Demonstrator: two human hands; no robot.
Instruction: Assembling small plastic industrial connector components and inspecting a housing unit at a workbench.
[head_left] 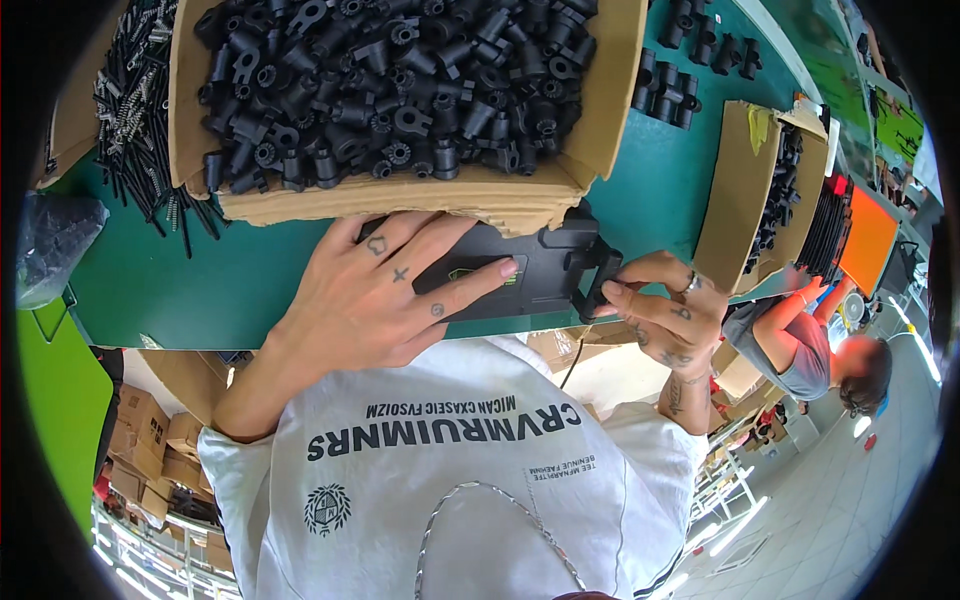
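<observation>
A: Layout?
B: Green table [200, 300] underneath everything. Large cardboard box [400, 195] is set at the far side, centre. Smaller cardboard box [738, 200] is placed to the right.

A: And the workpiece?
B: Black case [545, 270], laid along the near table edge, just near side of the large box. Its far edge is partly covered by the box's torn flap; whether they touch can't be told.

A: Grip?
B: Left hand [375, 290] is spread over the case, fingers apart, nothing seen pinched; the thumb can't be made out. Right hand [665, 310] is curled, with a black bracket [603, 272] pinched at the case's right end. Whether the bracket is hinged, clipped or loose can't be told.

A: How is this best done?
B: Looks like the case is being steadied left, the bracket worked right. Pressure should be spread flat, so the case isn't tipped off the near edge. Bracket should be moved square, without twist; if resistance is felt, seating should be checked before force is added. Flap should be cleared if the view is blocked.

A: Small stuff?
B: Black fittings [400, 100], heaped in the large box. Best left unbumped.
</observation>
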